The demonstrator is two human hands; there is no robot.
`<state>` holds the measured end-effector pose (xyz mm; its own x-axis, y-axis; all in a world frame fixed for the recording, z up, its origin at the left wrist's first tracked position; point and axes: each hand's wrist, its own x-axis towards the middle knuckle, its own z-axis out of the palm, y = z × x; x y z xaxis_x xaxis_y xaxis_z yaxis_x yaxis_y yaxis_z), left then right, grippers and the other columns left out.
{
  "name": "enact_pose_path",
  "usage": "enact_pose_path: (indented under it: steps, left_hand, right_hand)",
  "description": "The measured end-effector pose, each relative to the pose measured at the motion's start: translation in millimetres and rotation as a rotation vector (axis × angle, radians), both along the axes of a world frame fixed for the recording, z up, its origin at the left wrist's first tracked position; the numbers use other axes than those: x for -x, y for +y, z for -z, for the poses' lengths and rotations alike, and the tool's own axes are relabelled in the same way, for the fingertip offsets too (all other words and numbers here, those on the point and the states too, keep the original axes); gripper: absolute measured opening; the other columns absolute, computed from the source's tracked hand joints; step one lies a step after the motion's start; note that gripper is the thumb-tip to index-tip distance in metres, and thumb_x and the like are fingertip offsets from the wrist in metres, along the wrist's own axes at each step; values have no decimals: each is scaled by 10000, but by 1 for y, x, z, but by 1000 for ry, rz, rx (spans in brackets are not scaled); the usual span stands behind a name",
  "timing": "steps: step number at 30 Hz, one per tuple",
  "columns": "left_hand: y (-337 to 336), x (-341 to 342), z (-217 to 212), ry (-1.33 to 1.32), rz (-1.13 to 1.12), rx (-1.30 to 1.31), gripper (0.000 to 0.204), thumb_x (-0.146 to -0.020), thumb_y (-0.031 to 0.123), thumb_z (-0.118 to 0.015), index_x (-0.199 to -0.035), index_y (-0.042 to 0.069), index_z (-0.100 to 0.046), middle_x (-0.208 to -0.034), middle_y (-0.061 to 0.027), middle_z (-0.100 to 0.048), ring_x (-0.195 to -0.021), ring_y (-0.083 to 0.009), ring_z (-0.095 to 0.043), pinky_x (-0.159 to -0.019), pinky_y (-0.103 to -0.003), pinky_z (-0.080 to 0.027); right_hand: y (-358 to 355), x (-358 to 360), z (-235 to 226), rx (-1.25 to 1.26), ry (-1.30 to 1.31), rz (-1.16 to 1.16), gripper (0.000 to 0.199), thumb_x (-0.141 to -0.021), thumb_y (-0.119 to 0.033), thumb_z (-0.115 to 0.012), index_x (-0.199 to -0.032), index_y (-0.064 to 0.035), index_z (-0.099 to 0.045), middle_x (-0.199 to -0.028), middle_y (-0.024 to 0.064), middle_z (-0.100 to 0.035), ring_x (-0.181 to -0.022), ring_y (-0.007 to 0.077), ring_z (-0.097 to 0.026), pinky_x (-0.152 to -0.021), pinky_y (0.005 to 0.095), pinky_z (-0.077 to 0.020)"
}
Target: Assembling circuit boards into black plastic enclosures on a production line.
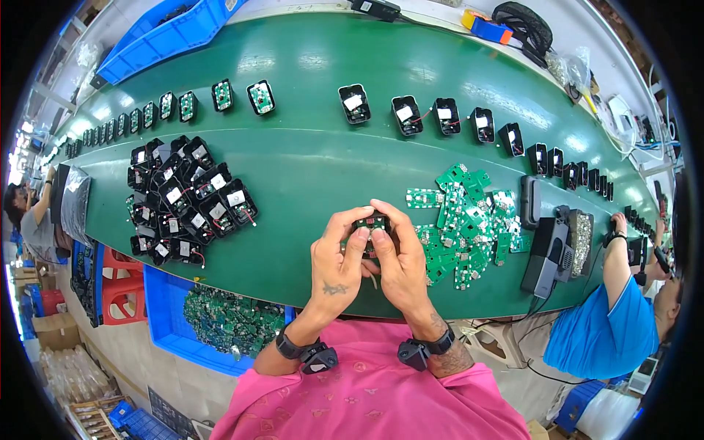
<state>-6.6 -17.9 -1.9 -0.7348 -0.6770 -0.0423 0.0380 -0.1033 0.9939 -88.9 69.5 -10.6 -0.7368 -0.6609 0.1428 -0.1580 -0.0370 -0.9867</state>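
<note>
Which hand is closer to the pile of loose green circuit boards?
Right. The right hand holds a black case just left of the pile; the left hand, on the case's other side, is farther left.

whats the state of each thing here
Left hand, gripping the held black case, thumb on top
Right hand, gripping it too
Held black case, partly hidden
Nearest left-row cases, open, green boards inside
Nearest right-row cases, open, no green board showing
Heaped black cases, jumbled, tilted various ways
Loose green boards, piled, overlapping
Lower blue bin, open, holding boards
Upper blue bin, open
</note>
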Motion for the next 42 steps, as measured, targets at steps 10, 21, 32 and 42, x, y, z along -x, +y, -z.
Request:
enact_pose_path:
  steps: [10, 21, 32, 42]
  left_hand:
    - [-23, 20, -15, 7, 36, 191, 245, -993, 96, -531, -1224, 47, -597, -995, -108, -675, -625, -155, -682, -482, -253, -558]
    - [-212, 119, 35, -273, -268, 449, 371, -1006, 120, -446, -1369, 67, -502, -1040, -191, -663, -479, -225, -659, -469, -322, -531]
    - [-153, 132, 14, -580, 104, 1067, 907, -742, 335, -816, -1502, 133, -363, -1490, -204, -410, -1231, -392, -546, -978, -441, -493]
    - [-65, 91, 8, 40, 335, 225, 353, -960, 304, -639, -1270, 139, -683, -1181, -53, -472, -1069, -182, -527, -625, -242, -551]
  right_hand:
    - [-6, 10, 3, -68, -79, 35, 371, -1018, -142, -549, -1365, -22, -497, -1095, 55, -586, -930, 89, -562, -773, 252, -498]
    - [26, 92, -18, -531, 825, -95, 414, -768, -31, -721, -1173, -18, -636, -1063, 158, -585, -1036, 349, -530, -912, 438, -465]
    - [11, 114, -29, -517, 741, -140, 189, -767, -51, -747, -928, -37, -649, -879, 117, -614, -775, 318, -614, -704, 394, -515]
    - [22, 113, -34, 143, -463, -34, 166, -913, -16, -624, -1051, 6, -534, -820, 93, -663, -685, 181, -710, -583, 254, -587]
